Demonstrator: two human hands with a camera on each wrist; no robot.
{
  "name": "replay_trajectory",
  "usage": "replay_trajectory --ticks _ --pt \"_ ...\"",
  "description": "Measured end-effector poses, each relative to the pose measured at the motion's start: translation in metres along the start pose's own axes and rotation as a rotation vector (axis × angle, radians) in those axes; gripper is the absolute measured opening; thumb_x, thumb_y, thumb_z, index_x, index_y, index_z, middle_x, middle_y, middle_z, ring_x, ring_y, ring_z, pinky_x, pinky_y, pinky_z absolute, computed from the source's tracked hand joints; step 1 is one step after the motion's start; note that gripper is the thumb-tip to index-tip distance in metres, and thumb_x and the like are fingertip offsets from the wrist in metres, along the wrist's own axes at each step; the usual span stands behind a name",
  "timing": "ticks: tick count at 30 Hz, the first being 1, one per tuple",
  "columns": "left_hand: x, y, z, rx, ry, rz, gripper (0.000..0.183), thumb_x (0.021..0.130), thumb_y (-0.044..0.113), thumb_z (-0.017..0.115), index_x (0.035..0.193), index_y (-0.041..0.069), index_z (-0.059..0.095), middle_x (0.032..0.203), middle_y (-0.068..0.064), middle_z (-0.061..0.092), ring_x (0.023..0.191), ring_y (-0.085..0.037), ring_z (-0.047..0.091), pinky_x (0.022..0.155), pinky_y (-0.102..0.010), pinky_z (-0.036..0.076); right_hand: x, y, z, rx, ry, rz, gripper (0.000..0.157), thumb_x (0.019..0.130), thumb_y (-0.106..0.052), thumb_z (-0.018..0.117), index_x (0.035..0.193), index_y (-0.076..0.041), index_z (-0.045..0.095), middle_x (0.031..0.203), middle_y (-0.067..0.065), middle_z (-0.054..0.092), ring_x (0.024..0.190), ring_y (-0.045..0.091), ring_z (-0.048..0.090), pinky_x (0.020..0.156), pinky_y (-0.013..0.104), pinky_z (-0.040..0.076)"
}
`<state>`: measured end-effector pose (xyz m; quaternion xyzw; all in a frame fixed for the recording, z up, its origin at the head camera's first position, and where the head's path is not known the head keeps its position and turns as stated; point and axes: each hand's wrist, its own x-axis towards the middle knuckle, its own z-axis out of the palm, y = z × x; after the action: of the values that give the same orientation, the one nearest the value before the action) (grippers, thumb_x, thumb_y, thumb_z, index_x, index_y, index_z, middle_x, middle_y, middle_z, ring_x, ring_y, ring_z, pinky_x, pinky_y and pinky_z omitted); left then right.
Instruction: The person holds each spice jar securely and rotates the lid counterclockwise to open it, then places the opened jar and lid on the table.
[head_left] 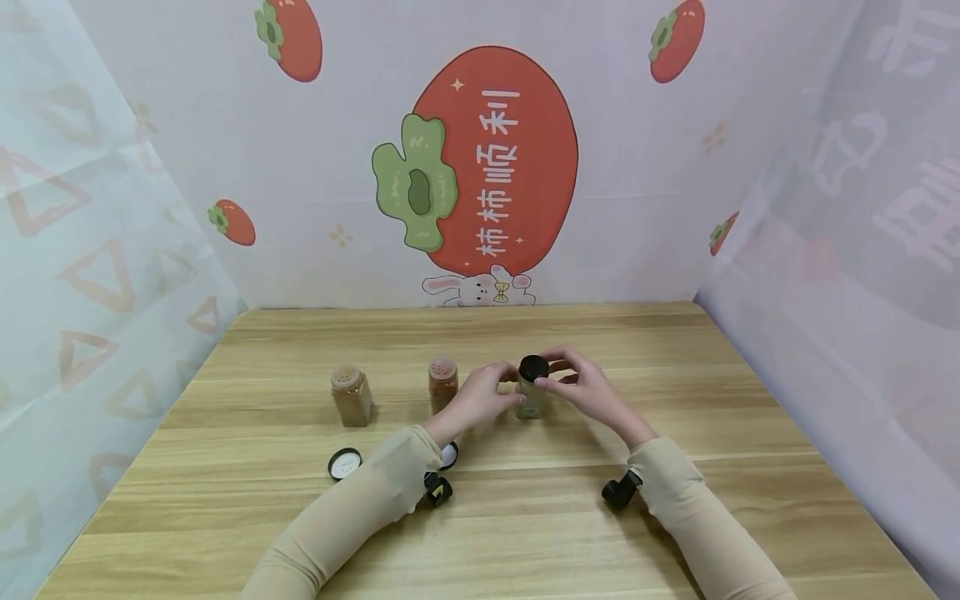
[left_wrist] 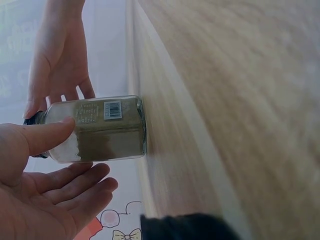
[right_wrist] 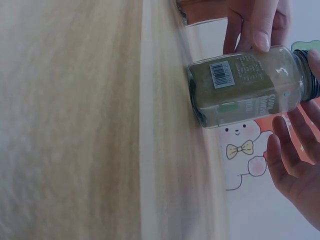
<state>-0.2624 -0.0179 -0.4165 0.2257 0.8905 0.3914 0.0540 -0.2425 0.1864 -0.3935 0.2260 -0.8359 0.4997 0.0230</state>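
Observation:
A square glass spice jar [head_left: 532,403] with a black screw lid [head_left: 535,367] stands upright on the table. Greenish-brown powder fills its lower part, and a barcode label shows in both wrist views. My left hand [head_left: 483,393] holds the jar's body from the left, its thumb [left_wrist: 55,134] against the glass and the fingers around the far side. From the right, my right hand [head_left: 588,390] grips the lid between thumb and fingers; in the right wrist view the lid's edge [right_wrist: 311,75] is partly hidden by that thumb.
To the left stand two lidless spice jars with perforated tops, one tan [head_left: 352,398] and one reddish-brown [head_left: 442,385]. A black-rimmed cap [head_left: 345,464] lies with its white inside up; another cap [head_left: 449,455] is partly hidden by my left forearm. Printed cloth walls [head_left: 615,258] border the table.

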Motion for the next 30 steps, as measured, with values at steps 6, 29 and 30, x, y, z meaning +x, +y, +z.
replay_trajectory --ticks 6,29,30 --pt "0.000 -0.002 0.002 0.002 0.005 0.004 0.038 0.087 0.023 0.069 0.120 0.007 0.059 0.125 -0.009 0.062 0.120 -0.026 0.055 0.102 -0.040 0.045 0.003 0.016 0.000 -0.021 -0.009 -0.027 0.039 0.089 -0.015 0.066 0.125 -0.004 0.055 0.125 0.017 0.058 0.110 0.033 0.058 0.088 0.042 0.052" --pt "0.000 -0.001 0.000 0.020 0.003 0.014 0.039 0.088 0.024 0.068 0.121 0.006 0.059 0.125 -0.011 0.061 0.119 -0.027 0.056 0.101 -0.040 0.046 0.009 0.036 -0.011 -0.014 -0.204 -0.099 0.040 0.098 -0.016 0.052 0.137 -0.012 0.048 0.140 0.011 0.046 0.122 0.030 0.049 0.091 0.029 0.052" --pt "0.000 -0.001 0.001 0.020 0.003 0.013 0.040 0.088 0.024 0.068 0.121 0.005 0.059 0.125 -0.011 0.061 0.119 -0.027 0.056 0.101 -0.040 0.046 0.009 0.035 -0.011 -0.014 -0.200 -0.097 0.040 0.098 -0.015 0.052 0.137 -0.012 0.048 0.140 0.011 0.046 0.122 0.030 0.049 0.091 0.030 0.052"
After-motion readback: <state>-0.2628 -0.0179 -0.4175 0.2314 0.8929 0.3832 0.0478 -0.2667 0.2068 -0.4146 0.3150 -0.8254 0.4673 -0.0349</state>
